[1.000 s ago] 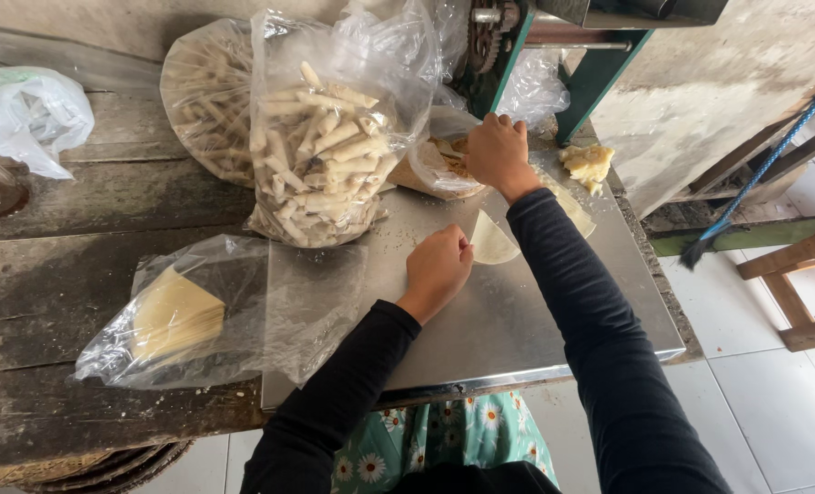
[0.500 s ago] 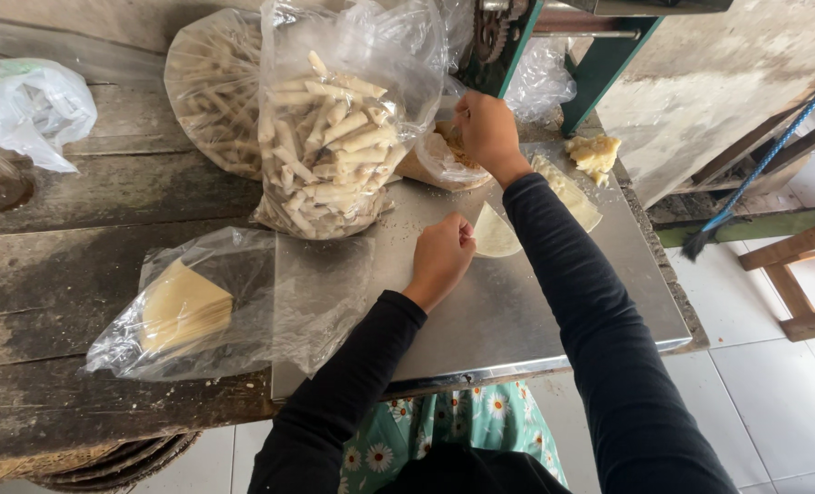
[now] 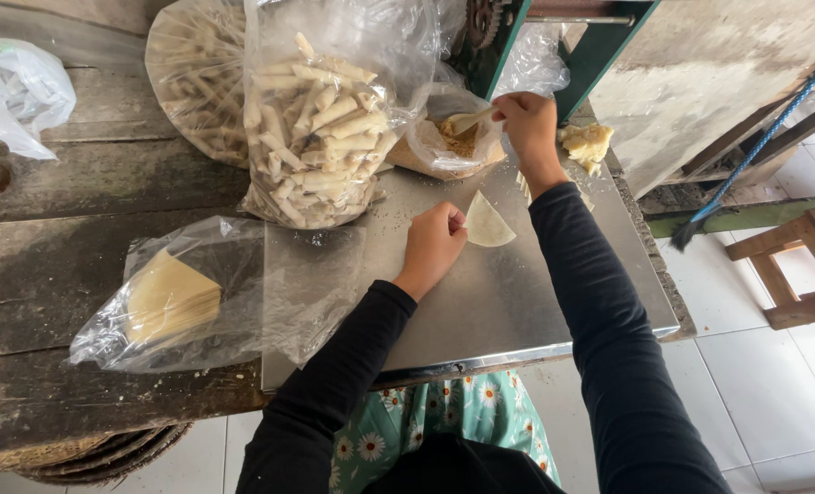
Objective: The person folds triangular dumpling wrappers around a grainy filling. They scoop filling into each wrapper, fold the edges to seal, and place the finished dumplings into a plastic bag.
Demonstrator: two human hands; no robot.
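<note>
A thin, pale dough wrapper [image 3: 490, 222] lies flat on the steel sheet [image 3: 517, 302], its near edge under the curled fingertips of the left hand [image 3: 433, 245], which press it down rather than lift it. It looks light, limp and easily torn, so it is best taken by an edge or corner with flat fingers, not pinched at the middle. Beyond those fingers, the right hand [image 3: 528, 121] is closed around a small spoon [image 3: 467, 120] dipped into a bag of crumbly filling [image 3: 448, 142]. Just right of that hand sits a lump of yellowish dough [image 3: 587, 144]. Left of the spoon stands a large bag of rolled sticks [image 3: 320, 119]; nearer the body, a clear bag of stacked wrappers [image 3: 171, 297] rests on the wooden bench [image 3: 50, 265].
</note>
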